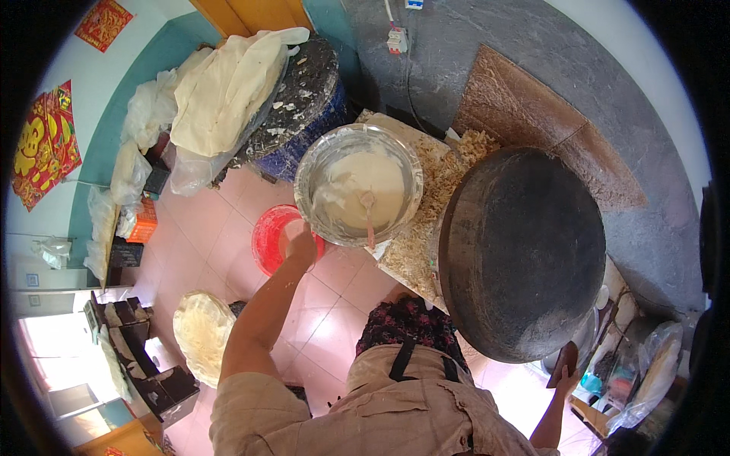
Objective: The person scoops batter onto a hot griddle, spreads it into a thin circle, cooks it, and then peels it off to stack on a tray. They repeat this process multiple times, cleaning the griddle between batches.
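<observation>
My left hand (pixel 302 248) is at the rim of a red plastic bucket (pixel 265 239), beside a large metal bowl (pixel 302 188) of pale batter (pixel 370 174); its fingers are partly hidden, and whether it grips anything is unclear. A ladle (pixel 369 219) rests in the bowl with its handle over the near rim. To the right stands a big round dark griddle (pixel 530 256). My right hand (pixel 567 381), beyond the griddle's lower right edge, holds a dark flat oval tool (pixel 563 365).
Brown crumbs (pixel 425 211) cover the worktop between bowl and griddle. Thin pale flatbreads (pixel 219 94) lie on a blue drum (pixel 319 119) at upper left. A round stack of flatbreads (pixel 204 337) stands at lower left. Plastic-wrapped items (pixel 653 376) are at far right.
</observation>
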`<state>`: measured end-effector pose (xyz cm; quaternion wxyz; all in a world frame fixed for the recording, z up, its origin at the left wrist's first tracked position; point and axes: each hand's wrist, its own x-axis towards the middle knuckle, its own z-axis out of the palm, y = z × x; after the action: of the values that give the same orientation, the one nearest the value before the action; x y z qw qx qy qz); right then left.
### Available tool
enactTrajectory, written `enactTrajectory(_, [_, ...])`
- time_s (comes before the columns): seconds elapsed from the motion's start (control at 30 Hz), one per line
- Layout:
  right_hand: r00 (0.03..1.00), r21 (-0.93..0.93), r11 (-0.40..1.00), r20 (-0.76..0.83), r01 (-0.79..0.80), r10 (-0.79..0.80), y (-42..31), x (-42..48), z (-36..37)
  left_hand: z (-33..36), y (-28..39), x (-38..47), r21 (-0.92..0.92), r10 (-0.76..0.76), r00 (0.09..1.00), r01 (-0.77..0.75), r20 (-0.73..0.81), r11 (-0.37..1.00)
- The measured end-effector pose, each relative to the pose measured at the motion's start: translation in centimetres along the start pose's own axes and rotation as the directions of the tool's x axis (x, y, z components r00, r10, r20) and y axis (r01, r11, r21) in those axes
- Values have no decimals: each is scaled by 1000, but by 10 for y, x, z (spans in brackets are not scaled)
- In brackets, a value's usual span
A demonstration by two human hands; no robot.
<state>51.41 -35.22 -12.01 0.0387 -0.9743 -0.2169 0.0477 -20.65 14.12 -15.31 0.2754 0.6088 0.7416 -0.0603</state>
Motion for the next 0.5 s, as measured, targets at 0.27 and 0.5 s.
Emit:
enactTrajectory(0.27, [998,109,992,31,59,-62,-19,-13,9,-9,31,14,-852,140,876,393,461,347])
enactTrajectory(0.5, [997,180,983,61,39,-51,-40,-17,-7,53,-4,91,-248,15,998,-29,-58,968])
